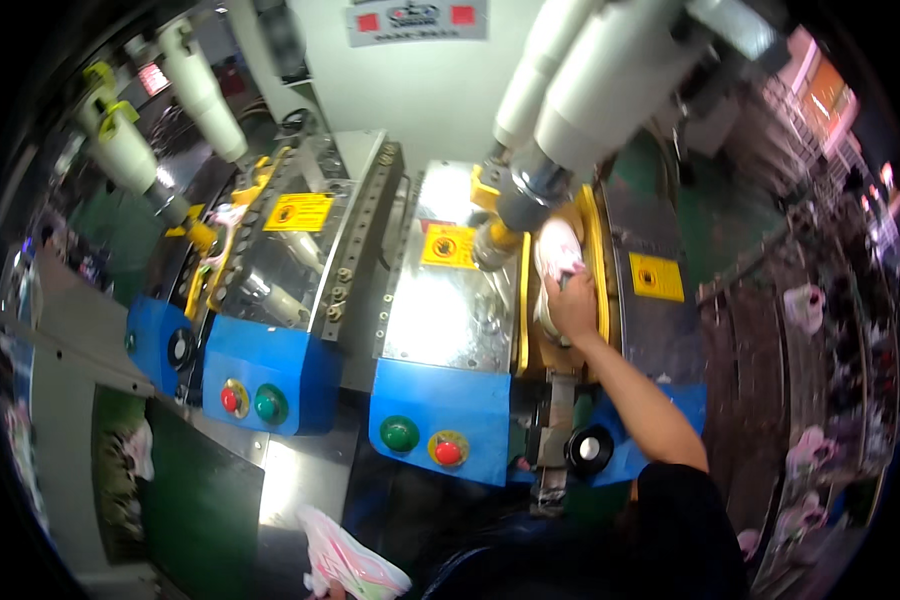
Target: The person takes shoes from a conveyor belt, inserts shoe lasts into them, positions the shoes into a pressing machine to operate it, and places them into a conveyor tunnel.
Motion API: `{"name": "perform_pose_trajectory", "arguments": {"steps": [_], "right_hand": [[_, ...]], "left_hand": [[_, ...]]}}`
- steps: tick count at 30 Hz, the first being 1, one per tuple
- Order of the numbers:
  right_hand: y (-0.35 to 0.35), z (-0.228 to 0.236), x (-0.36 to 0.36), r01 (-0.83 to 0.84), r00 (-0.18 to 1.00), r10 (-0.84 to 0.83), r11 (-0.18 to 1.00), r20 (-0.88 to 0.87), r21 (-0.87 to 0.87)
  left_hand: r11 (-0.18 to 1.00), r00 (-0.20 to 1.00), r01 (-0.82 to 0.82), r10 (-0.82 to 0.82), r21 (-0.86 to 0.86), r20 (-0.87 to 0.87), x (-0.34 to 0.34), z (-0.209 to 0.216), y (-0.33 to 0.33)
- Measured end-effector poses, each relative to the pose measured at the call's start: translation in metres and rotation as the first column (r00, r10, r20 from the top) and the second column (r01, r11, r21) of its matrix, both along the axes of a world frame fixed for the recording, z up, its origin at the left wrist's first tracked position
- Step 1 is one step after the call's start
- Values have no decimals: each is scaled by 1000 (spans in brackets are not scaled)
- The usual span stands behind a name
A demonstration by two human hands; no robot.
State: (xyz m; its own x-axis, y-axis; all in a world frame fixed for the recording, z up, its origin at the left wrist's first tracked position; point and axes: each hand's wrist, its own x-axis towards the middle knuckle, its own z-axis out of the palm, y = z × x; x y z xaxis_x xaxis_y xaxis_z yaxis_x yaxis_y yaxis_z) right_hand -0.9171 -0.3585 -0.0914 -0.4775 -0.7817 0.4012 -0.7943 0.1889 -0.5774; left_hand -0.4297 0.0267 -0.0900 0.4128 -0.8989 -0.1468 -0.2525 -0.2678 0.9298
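A white and pink sneaker (558, 243) sits toe-away in the right-hand pressing station, between two yellow-edged pads (600, 262). My right hand (576, 308) reaches over it, its fingers closed on the upper around the lace area. Above and to the left of that shoe hangs a metal press cylinder (530, 200) with a yellow lower part. At the lower edge, my left hand (334, 591) shows only a few fingers, gripping a second white, pink and green sneaker (355, 558) that lies on its side in the air. The rest of that hand is cut off.
Blue control panels carry a red button (448, 452), a green button (400, 434) and a black knob (589, 450). Another shoe (228, 216) sits in the left station. To the right stands a rack (740, 400) with several shoes. Thick white cylinders (610, 90) hang overhead.
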Motion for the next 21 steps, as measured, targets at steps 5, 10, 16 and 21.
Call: {"name": "perform_pose_trajectory", "arguments": {"steps": [5,10,16,21], "right_hand": [[-6,15,-24,-93,992,81,987,99,129],[-3,17,-1,96,992,-98,995,77,32],[43,36,-5,59,996,-64,996,64,67],[112,112,187,-378,926,363,896,-107,-235]], "left_hand": [[796,635,-336,586,504,-503,-9,35,-14],[879,751,-111,379,463,-541,5,15,-54],[939,574,39,260,343,-776,-22,-13,-127],[964,508,135,131,229,-851,-2,0,-153]]}}
